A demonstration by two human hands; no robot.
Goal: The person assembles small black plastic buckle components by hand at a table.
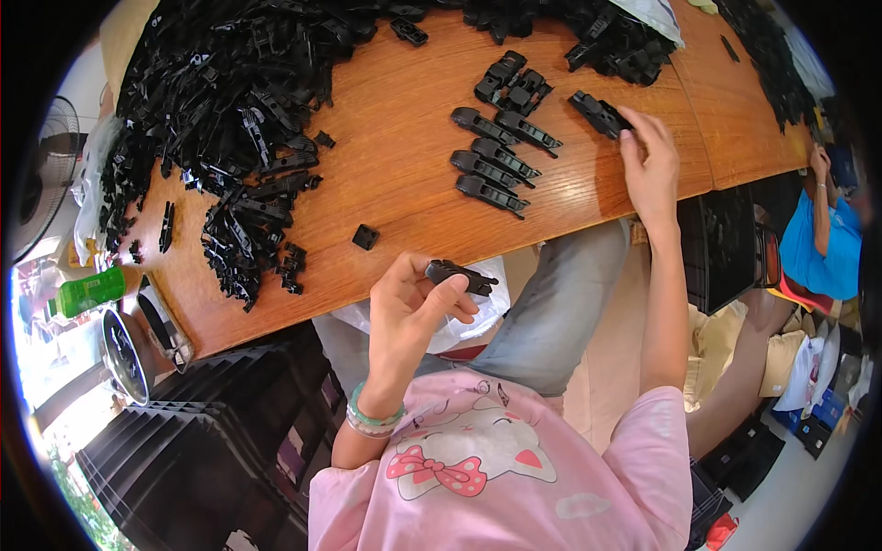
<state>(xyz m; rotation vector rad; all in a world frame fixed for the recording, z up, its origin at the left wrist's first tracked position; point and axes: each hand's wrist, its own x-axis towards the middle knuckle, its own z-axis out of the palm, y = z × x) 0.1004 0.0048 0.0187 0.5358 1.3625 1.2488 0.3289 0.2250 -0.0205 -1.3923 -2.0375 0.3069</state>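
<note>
My left hand (401, 303) pinches a small elongated black plastic part (457, 275) between thumb and fingers, just off the table's near edge. Farther out on the right, my right hand (653, 173) has its thumb and fingertips at the near end of another black plastic part (597, 114), which is at the tabletop. Left of that part, several long tapered black plastic pieces (487, 169) lie side by side at a slant. Beyond them sits a group of shorter, blockier black parts (511, 81).
A large heap of black plastic parts (230, 101) covers the left of the wooden table (386, 147). A small black square piece (366, 237) lies near the front edge. Stacked black crates (211, 432) stand below left. Another person in blue (822, 234) sits at far right.
</note>
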